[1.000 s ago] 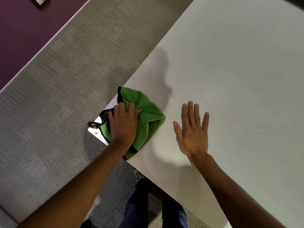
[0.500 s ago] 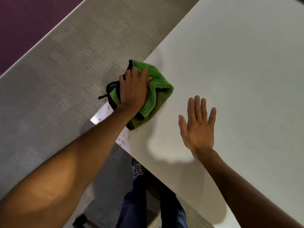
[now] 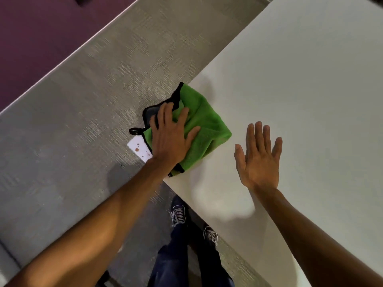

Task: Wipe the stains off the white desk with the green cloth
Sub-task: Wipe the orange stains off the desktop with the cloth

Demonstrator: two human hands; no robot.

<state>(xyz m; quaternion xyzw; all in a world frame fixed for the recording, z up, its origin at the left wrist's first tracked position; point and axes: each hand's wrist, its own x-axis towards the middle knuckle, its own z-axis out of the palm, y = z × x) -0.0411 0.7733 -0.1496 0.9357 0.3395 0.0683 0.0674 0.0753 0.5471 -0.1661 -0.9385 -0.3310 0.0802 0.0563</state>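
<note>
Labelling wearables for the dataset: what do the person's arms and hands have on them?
Nothing. Left hand and right hand are bare: no gloves, rings, watch or bands visible. Both forearms are uncovered to the frame edge, no sleeves showing.

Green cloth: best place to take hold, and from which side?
Pinch the green microfibre cloth at its bunched right fold, coming from above on the white desk's inner side. That part is bare and raised; the left hand presses flat on the rest, and the black-trimmed edge overhangs the corner.
</note>
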